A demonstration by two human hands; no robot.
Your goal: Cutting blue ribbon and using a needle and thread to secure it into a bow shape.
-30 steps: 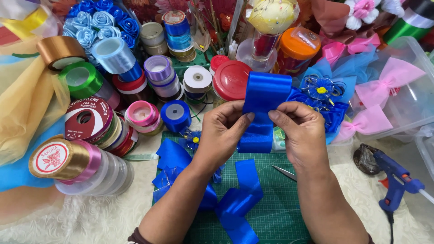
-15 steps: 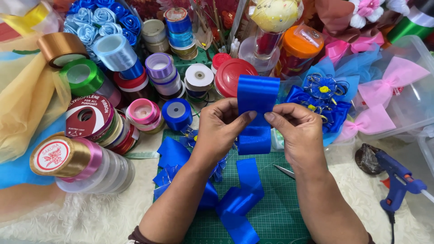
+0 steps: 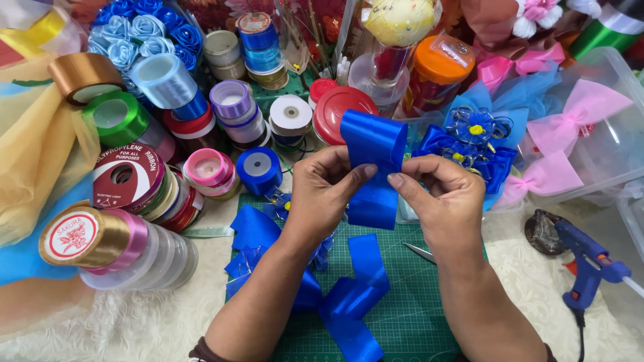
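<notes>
My left hand (image 3: 327,188) and my right hand (image 3: 444,194) both pinch a wide blue satin ribbon (image 3: 373,144) folded into a loop, held above a green cutting mat (image 3: 409,295). The fingertips meet at the middle of the fold, and the ribbon's lower end hangs down between the hands. More blue ribbon (image 3: 349,302) trails in loose curls across the mat below my wrists. A folded blue ribbon piece (image 3: 253,231) lies under my left forearm.
Several ribbon spools (image 3: 127,177) in many colours crowd the left and back. A blue glue gun (image 3: 589,261) lies at the right. Pink bows (image 3: 577,121) sit in a clear plastic box (image 3: 620,151). Scissors (image 3: 421,253) peek out beside my right wrist. A red lid (image 3: 335,110) stands behind the ribbon.
Both hands have kept hold of the blue ribbon. The fingers shifted slightly, tightening the pinch at the middle of the loop.
</notes>
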